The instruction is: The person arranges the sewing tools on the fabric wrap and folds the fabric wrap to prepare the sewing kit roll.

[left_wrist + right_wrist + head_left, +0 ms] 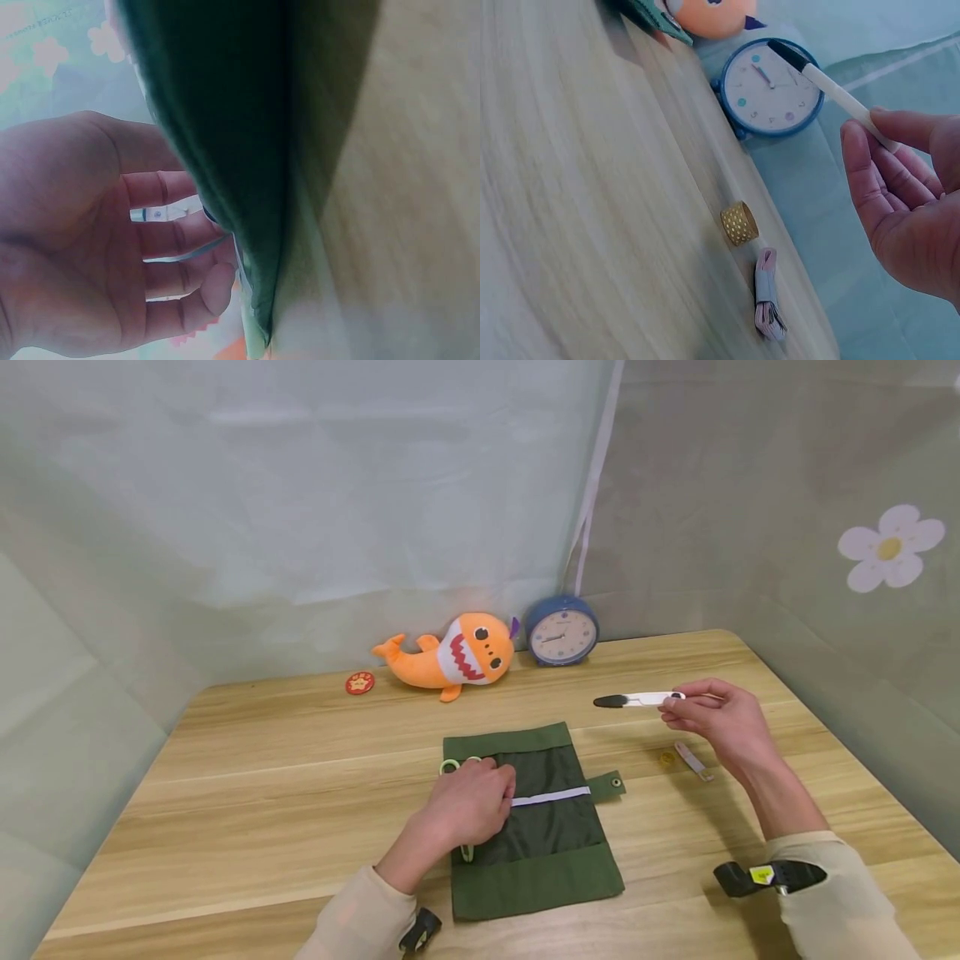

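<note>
No word or single number can be read for certain. At the far edge of the worktop [300, 827], the blue clock [562, 635] carries a ring of numerals and a tiny line of print, and the red badge [360, 683] to its left bears a yellow star under small characters. The yellow label [762, 875] on the black wrist device [804, 875], near right, has an illegible mark, and lettering [36, 33] on the backdrop [75, 86] is blurred.

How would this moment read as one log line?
Right hand: holds white, black-tipped tool | Left hand: on green fabric organizer | Table: gold dimpled ring, folded strip
</note>
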`<state>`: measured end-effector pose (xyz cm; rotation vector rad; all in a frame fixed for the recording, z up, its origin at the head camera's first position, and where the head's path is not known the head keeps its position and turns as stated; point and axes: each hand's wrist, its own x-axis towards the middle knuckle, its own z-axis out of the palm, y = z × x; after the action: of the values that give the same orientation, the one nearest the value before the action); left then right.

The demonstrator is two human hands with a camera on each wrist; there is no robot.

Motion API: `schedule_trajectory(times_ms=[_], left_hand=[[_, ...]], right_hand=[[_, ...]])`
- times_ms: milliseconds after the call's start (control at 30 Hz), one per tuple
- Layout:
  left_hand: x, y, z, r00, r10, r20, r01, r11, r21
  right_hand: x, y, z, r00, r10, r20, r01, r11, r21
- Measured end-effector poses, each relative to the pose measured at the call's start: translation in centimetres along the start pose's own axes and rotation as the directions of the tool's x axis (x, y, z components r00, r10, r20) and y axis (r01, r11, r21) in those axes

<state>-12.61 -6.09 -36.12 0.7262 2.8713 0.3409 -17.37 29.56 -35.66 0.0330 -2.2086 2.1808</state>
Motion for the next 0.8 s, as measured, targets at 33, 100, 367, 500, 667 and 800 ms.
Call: schedule_trajectory(times_ms=[33,100,367,500,667,800], left_hand=[[0.0,0.0,0.0,1.000,0.000,0.001,0.000,1.000,0.000],[0.0,0.0,0.0,1.000,-0.003,0.004,0.003,1.000,0.000],[0.1,0.0,0.0,1.000,-0.018,0.021,0.018,1.000,0.003],[0.1,0.0,0.0,1.000,-0.019,0.023,0.019,1.000,0.003],[0.1,0.0,0.0,1.000,-0.020,0.022,0.020,1.000,0.006],[0.1,0.0,0.0,1.000,-0.019,0.018,0.019,1.000,0.009]], right_hand=[[0.0,0.0,0.1,1.000,0.001,0.000,-0.001,1.000,-0.003],[0.1,-0.2,0.3,1.000,0.003,0.002,-0.003,1.000,-0.006],[0.3,0.0,1.0,1.000,-0.010,0.006,0.010,0.999,0.047],[0.5,0.1,1.6,1.000,-0.016,0.016,0.015,0.998,0.055],[0.7,-0.1,2.6,1.000,0.019,0.025,-0.020,0.999,0.045],[0.9,-0.2,3.7,0.997,0.064,0.041,-0.063,0.998,-0.020]])
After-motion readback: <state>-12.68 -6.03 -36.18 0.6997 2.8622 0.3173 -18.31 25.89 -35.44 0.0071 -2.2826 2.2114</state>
